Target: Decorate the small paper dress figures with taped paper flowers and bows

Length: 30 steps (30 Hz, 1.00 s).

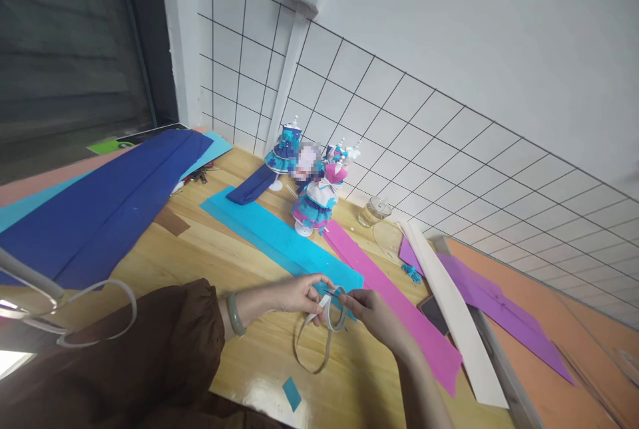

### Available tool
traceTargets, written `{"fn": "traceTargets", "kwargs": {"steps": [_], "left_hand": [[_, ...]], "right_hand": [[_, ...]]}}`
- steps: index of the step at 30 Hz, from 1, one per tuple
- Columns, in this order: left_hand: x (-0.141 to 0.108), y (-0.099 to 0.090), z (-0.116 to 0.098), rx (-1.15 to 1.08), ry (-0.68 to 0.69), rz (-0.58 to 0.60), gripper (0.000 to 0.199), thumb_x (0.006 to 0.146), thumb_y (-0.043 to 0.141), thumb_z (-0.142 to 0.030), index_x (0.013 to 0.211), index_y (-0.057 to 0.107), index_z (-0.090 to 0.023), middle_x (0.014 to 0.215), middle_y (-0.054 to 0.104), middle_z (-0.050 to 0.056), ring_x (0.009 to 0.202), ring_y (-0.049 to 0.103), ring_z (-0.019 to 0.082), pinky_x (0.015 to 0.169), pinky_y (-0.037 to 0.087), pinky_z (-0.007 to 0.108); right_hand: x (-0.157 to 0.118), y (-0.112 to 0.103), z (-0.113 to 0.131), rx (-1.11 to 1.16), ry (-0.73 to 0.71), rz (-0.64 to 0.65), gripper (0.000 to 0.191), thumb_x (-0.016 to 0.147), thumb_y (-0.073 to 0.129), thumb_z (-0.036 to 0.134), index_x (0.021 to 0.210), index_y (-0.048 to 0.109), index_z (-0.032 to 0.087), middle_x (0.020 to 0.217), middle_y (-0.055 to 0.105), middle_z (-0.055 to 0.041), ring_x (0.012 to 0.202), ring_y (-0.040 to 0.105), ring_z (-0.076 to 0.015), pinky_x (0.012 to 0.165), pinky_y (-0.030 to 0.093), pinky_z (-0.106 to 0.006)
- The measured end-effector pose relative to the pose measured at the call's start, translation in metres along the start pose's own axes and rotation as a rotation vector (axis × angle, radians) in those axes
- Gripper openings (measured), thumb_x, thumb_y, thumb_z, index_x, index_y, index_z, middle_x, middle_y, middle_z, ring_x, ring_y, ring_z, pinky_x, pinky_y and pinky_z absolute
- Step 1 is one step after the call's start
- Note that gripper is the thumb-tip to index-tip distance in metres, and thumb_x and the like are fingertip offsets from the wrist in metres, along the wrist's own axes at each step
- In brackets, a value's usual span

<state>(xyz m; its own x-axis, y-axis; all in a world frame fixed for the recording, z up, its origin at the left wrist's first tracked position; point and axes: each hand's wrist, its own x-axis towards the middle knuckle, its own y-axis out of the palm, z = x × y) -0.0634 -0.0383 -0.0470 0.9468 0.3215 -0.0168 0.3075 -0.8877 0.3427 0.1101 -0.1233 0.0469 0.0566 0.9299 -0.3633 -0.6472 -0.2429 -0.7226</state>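
Observation:
My left hand (302, 296), with a jade-coloured bangle (234, 314) on its wrist, pinches a narrow whitish band (314, 370). The band looks like ribbon or elastic; its loops hang below the fingers. Opposite it, the closed fingers of my right hand (367, 309) grip a thin dark pin-like tool (331, 293) whose end reaches the band near my left fingertips. Its exact kind is too small to make out. Both hands are above the wooden table (259, 356), by the end of a bright blue strip (279, 233) and a pink strip (399, 312).
Several small dress forms in blue, pink and white outfits (319, 199) stand behind the hands. A glass (374, 211) is near the wall grid. Dark blue fabric (110, 203) lies left; white (459, 322) and purple strips (504, 316) lie right. A teal scrap (292, 394) is in front.

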Motion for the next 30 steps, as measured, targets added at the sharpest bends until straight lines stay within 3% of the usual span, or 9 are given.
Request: {"fn": "traceTargets", "kwargs": {"steps": [6, 13, 17, 22, 26, 30], "left_hand": [[-0.001, 0.001, 0.0, -0.02, 0.005, -0.018, 0.074, 0.066, 0.077, -0.044, 0.124, 0.039, -0.018, 0.069, 0.065, 0.001, 0.058, 0.063, 0.016, 0.057, 0.044, 0.026], [-0.001, 0.001, 0.001, 0.034, 0.01, -0.068, 0.095, 0.073, 0.072, -0.03, 0.144, 0.01, -0.017, 0.07, 0.065, 0.001, 0.058, 0.062, 0.016, 0.056, 0.045, 0.027], [-0.002, 0.005, 0.0, 0.108, 0.01, -0.12, 0.093, 0.073, 0.071, -0.027, 0.144, 0.012, -0.019, 0.069, 0.058, -0.003, 0.052, 0.058, 0.013, 0.049, 0.045, 0.024], [-0.002, 0.01, -0.002, 0.14, -0.005, -0.2, 0.096, 0.069, 0.072, -0.022, 0.143, 0.013, -0.027, 0.088, 0.057, 0.001, 0.056, 0.059, 0.012, 0.044, 0.046, 0.023], [-0.001, 0.011, -0.002, 0.091, -0.012, -0.199, 0.096, 0.071, 0.07, -0.021, 0.144, 0.008, -0.023, 0.075, 0.06, -0.001, 0.05, 0.059, 0.011, 0.041, 0.041, 0.019], [-0.001, 0.009, 0.001, 0.08, -0.002, -0.2, 0.096, 0.071, 0.068, -0.018, 0.144, 0.007, -0.021, 0.068, 0.061, -0.003, 0.049, 0.058, 0.011, 0.044, 0.042, 0.019]], "right_hand": [[-0.007, 0.003, 0.002, 0.02, -0.055, 0.037, 0.044, 0.082, 0.039, 0.058, 0.069, 0.052, 0.018, 0.061, 0.033, 0.005, 0.058, 0.031, -0.0103, 0.054, 0.023, -0.026], [-0.015, 0.011, -0.005, 0.121, -0.089, -0.06, 0.044, 0.083, 0.042, 0.056, 0.088, 0.061, 0.017, 0.065, 0.042, 0.0035, 0.061, 0.035, -0.0114, 0.058, 0.027, -0.026], [-0.02, 0.017, -0.009, 0.159, -0.093, -0.082, 0.043, 0.083, 0.042, 0.056, 0.086, 0.06, 0.016, 0.068, 0.046, 0.0023, 0.064, 0.039, -0.0121, 0.06, 0.03, -0.025], [-0.022, 0.027, -0.01, 0.179, -0.112, -0.108, 0.043, 0.083, 0.044, 0.055, 0.085, 0.062, 0.017, 0.066, 0.047, 0.0021, 0.062, 0.038, -0.0121, 0.056, 0.028, -0.024], [-0.017, 0.038, -0.012, 0.209, -0.114, -0.15, 0.044, 0.082, 0.045, 0.056, 0.088, 0.063, 0.017, 0.068, 0.052, 0.0007, 0.062, 0.039, -0.0129, 0.057, 0.03, -0.025], [-0.011, 0.044, -0.009, 0.305, -0.084, -0.272, 0.048, 0.079, 0.046, 0.059, 0.083, 0.063, 0.015, 0.067, 0.056, -0.0008, 0.063, 0.044, -0.0144, 0.058, 0.033, -0.026]]}}
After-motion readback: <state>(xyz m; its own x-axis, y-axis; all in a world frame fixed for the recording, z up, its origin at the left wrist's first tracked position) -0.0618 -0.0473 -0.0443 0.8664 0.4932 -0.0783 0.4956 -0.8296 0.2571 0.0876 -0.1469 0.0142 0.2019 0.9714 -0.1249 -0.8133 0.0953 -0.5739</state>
